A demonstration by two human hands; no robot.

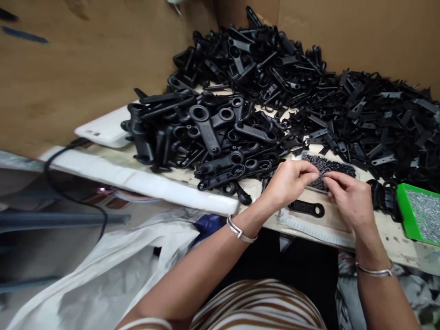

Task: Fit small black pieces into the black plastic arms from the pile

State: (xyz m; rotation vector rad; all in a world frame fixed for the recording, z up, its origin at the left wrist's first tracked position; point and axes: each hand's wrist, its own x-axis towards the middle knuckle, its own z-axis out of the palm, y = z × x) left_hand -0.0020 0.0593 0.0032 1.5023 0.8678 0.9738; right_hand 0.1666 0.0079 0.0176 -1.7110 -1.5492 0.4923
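Note:
My left hand (pixel 287 183) and my right hand (pixel 349 199) meet over a shallow tray of small black pieces (pixel 340 167) at the table's front edge. Both hands have their fingertips pinched together; what they pinch is too small to make out. A single black plastic lever (pixel 305 208) lies flat on the table just below my hands. A big heap of the same black levers (pixel 220 128) rises to the left and behind. A second heap of flat black strips (pixel 378 119) spreads to the right.
A green tray of small silvery parts (pixel 421 213) sits at the right edge. A white device (pixel 106 128) with a black cable (pixel 62 183) lies at the left. Brown cardboard walls (pixel 85 59) stand behind. A white plastic bag (pixel 103 270) hangs below the table.

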